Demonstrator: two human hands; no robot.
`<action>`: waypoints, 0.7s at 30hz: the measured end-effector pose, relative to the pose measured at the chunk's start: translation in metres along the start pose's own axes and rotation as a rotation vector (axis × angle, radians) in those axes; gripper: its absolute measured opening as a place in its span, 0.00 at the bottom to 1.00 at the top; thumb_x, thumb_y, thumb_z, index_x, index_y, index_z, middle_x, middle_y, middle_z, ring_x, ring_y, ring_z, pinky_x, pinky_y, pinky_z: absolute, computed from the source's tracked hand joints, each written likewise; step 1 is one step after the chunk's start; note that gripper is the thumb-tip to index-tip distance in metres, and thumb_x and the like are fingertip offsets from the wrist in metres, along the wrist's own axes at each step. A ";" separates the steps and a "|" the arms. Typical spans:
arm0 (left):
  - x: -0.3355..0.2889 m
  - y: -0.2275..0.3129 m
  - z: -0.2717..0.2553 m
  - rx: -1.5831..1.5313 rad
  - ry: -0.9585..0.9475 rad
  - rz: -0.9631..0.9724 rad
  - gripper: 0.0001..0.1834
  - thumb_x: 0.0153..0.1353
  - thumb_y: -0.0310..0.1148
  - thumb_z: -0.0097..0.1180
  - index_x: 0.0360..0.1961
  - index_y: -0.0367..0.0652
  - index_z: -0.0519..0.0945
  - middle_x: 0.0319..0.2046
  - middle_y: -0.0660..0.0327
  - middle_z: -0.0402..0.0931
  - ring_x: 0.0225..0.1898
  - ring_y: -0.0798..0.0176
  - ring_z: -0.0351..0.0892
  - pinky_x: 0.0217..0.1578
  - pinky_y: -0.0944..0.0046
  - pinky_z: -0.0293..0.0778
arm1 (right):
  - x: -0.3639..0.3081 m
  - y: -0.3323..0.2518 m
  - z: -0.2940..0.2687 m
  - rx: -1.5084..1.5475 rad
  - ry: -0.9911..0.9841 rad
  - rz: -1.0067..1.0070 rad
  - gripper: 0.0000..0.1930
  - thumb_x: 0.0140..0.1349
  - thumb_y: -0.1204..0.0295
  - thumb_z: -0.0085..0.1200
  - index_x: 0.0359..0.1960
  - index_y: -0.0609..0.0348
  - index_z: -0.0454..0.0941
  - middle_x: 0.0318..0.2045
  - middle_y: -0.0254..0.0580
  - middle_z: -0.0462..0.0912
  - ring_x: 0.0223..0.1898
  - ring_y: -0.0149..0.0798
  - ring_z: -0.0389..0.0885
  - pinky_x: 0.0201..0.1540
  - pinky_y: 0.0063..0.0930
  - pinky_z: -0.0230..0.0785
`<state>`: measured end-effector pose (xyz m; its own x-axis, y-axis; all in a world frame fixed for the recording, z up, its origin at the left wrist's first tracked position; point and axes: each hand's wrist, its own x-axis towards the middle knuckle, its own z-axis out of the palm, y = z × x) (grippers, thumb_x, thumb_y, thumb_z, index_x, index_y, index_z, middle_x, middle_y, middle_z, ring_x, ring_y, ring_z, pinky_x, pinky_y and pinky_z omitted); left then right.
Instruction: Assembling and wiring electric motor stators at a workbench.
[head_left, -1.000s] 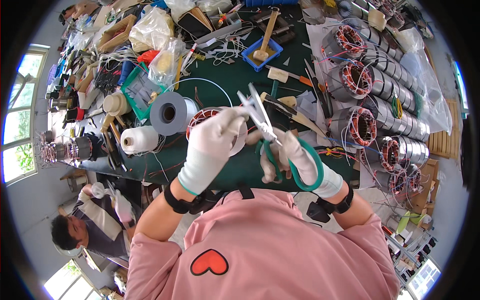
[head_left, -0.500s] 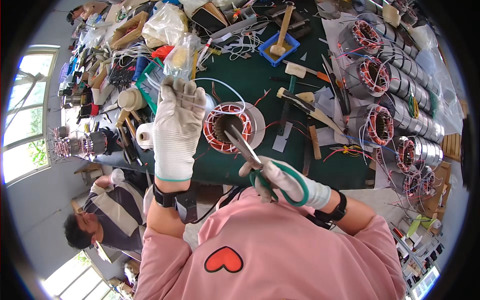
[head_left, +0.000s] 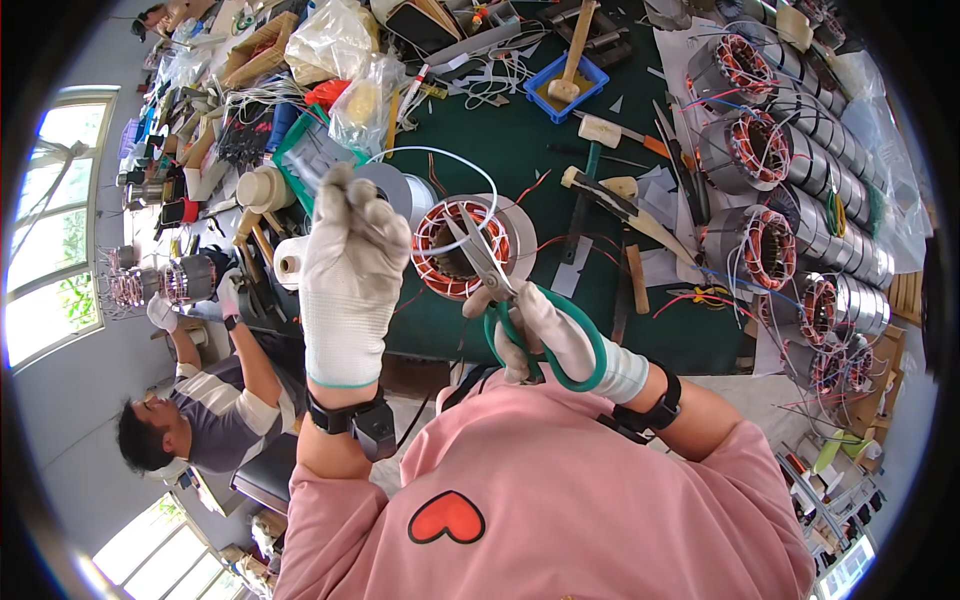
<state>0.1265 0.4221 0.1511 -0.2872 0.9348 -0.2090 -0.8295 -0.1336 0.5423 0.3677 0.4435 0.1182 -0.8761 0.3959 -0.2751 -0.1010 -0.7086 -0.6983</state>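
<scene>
My right hand, in a whitish glove, has its fingers in the green handles of a pair of scissors. The blades are slightly spread and point over a motor stator with copper-red windings and white lacing. My left hand, gloved, is raised just left of the stator with its fingers bent together. A white cord loops from beside its fingers, over the stator and back toward that hand; the exact grip is hidden. Behind the hand stands a spool.
Several wound stators line the right side. Hammers, a blue tray with a mallet, and wooden sticks lie between. Clutter and plastic bags fill the far left. Another person sits at the left, hands near other stators.
The left fingers have bent in toward the palm. The scissors have swung more upright, their blades now apart. The person at the left has reached toward the stators there.
</scene>
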 end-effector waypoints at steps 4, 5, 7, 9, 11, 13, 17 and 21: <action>-0.010 0.007 0.021 0.278 0.110 -0.199 0.15 0.76 0.40 0.50 0.55 0.43 0.75 0.46 0.55 0.81 0.32 0.67 0.82 0.31 0.66 0.81 | -0.005 -0.003 -0.009 -0.070 -0.054 -0.037 0.29 0.78 0.46 0.34 0.59 0.61 0.71 0.20 0.29 0.69 0.20 0.23 0.66 0.27 0.20 0.62; -0.012 0.010 0.028 0.485 0.183 -0.284 0.15 0.76 0.40 0.50 0.54 0.42 0.77 0.49 0.53 0.82 0.30 0.69 0.82 0.26 0.69 0.79 | -0.006 -0.003 -0.013 -0.134 -0.097 -0.070 0.28 0.78 0.48 0.36 0.59 0.62 0.71 0.20 0.29 0.69 0.20 0.23 0.65 0.27 0.20 0.61; -0.014 0.006 0.034 0.574 0.195 -0.262 0.15 0.74 0.42 0.52 0.50 0.40 0.77 0.53 0.50 0.80 0.25 0.71 0.81 0.19 0.74 0.73 | -0.008 -0.005 -0.018 -0.129 -0.151 -0.086 0.27 0.78 0.51 0.38 0.59 0.64 0.72 0.21 0.29 0.70 0.21 0.22 0.64 0.28 0.20 0.60; -0.016 0.008 0.034 0.612 -0.024 -0.273 0.14 0.74 0.42 0.53 0.47 0.41 0.76 0.56 0.49 0.79 0.23 0.72 0.81 0.18 0.75 0.71 | -0.009 -0.006 -0.017 -0.103 -0.187 -0.069 0.28 0.77 0.50 0.40 0.58 0.66 0.72 0.22 0.28 0.70 0.22 0.21 0.65 0.28 0.19 0.60; -0.017 0.011 0.032 0.621 -0.046 -0.321 0.15 0.75 0.42 0.52 0.46 0.40 0.76 0.54 0.50 0.79 0.23 0.72 0.81 0.19 0.75 0.72 | -0.009 -0.008 -0.022 -0.114 -0.232 -0.079 0.28 0.77 0.50 0.42 0.57 0.68 0.73 0.22 0.27 0.71 0.22 0.21 0.66 0.28 0.19 0.60; -0.017 0.016 0.029 0.630 -0.096 -0.421 0.16 0.76 0.43 0.50 0.45 0.39 0.76 0.52 0.53 0.80 0.25 0.71 0.82 0.23 0.74 0.74 | -0.009 -0.008 -0.022 -0.075 -0.271 -0.065 0.30 0.75 0.48 0.46 0.57 0.69 0.73 0.22 0.27 0.71 0.23 0.21 0.66 0.29 0.18 0.61; -0.017 0.015 0.033 0.638 -0.078 -0.454 0.16 0.76 0.43 0.49 0.46 0.39 0.76 0.46 0.56 0.81 0.25 0.73 0.82 0.22 0.75 0.73 | -0.010 -0.009 -0.022 -0.057 -0.239 -0.076 0.29 0.75 0.49 0.46 0.57 0.69 0.73 0.23 0.27 0.71 0.22 0.20 0.65 0.29 0.17 0.60; -0.019 0.011 0.022 0.597 -0.088 -0.489 0.16 0.76 0.42 0.48 0.46 0.39 0.76 0.48 0.55 0.81 0.25 0.73 0.82 0.22 0.76 0.73 | -0.014 -0.022 -0.013 -0.233 -0.155 -0.031 0.19 0.72 0.61 0.49 0.53 0.66 0.77 0.30 0.33 0.78 0.30 0.24 0.73 0.37 0.20 0.68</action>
<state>0.1337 0.4104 0.1791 0.1042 0.8679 -0.4857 -0.4462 0.4773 0.7571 0.3886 0.4606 0.1291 -0.9379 0.3083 -0.1591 -0.0334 -0.5367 -0.8431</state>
